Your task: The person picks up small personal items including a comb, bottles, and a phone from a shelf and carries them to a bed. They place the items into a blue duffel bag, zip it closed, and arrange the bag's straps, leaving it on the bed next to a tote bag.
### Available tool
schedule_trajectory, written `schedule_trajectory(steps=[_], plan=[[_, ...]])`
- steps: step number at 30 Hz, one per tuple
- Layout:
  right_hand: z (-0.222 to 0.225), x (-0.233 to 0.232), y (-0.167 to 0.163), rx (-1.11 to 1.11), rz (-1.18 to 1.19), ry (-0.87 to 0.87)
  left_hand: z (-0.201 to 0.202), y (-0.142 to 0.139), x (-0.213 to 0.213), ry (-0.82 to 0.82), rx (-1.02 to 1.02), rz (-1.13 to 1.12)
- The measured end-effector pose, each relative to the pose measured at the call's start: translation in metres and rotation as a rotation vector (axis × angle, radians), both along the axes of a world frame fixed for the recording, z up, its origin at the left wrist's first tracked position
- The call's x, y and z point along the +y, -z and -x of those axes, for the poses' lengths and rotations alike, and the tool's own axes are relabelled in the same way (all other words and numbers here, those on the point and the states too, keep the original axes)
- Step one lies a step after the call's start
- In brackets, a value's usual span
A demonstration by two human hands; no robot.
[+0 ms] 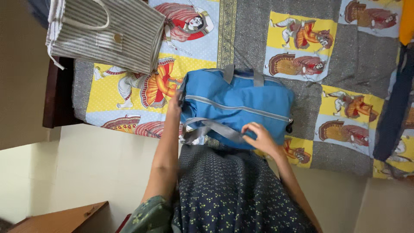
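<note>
Bedspread [353,56] bears blue bag [237,108]; left hand [174,105] seemingly pinches it, right hand [261,138] spread.

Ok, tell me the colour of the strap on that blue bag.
Grey. The strap crosses the blue bag under the right hand; the head view shows it.

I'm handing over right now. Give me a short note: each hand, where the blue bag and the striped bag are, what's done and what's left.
Left hand: against the left end of the blue fabric duffel bag; grip cannot be told.
Right hand: open, fingers resting on the bag's grey webbing strap at the near edge.
Bag lies flat on the patchwork figure-print bedspread, its long grey zip looking closed.
Grey-and-white striped cloth tote lies untouched at the far left corner.
Left: bag not lifted; strap loose.
</note>
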State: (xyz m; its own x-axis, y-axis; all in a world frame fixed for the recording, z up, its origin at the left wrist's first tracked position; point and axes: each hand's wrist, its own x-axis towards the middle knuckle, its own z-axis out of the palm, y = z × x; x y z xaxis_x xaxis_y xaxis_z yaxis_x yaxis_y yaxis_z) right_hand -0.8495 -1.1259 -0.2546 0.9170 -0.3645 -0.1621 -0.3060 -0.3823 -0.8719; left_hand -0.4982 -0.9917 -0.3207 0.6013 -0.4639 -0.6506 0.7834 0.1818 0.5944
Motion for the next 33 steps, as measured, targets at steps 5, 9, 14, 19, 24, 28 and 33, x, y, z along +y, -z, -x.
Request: schedule_trajectory(steps=[5,9,14,19,24,28,33], plan=[[-0.019,0.011,-0.007,0.171,0.051,-0.065,-0.002,-0.001,0.018,-0.225,0.242,0.158],[-0.021,-0.006,0.003,0.14,0.157,0.028,0.0,-0.003,0.024,-0.285,0.309,0.219],[-0.007,-0.042,0.015,0.15,0.351,0.234,-0.028,-0.01,0.015,0.053,-0.086,-0.345],[-0.008,-0.068,0.03,0.304,0.553,0.456,-0.046,-0.023,-0.021,0.408,-0.649,-0.7],[-0.031,-0.101,0.023,0.234,0.553,0.631,-0.017,-0.034,-0.078,0.996,-1.266,-1.041],[-0.055,-0.123,0.011,0.276,0.712,0.629,-0.005,-0.052,-0.1,0.579,-1.283,-0.979],[-0.084,-0.147,-0.002,0.687,0.513,0.463,0.007,-0.071,-0.134,1.343,-1.254,-0.977]])
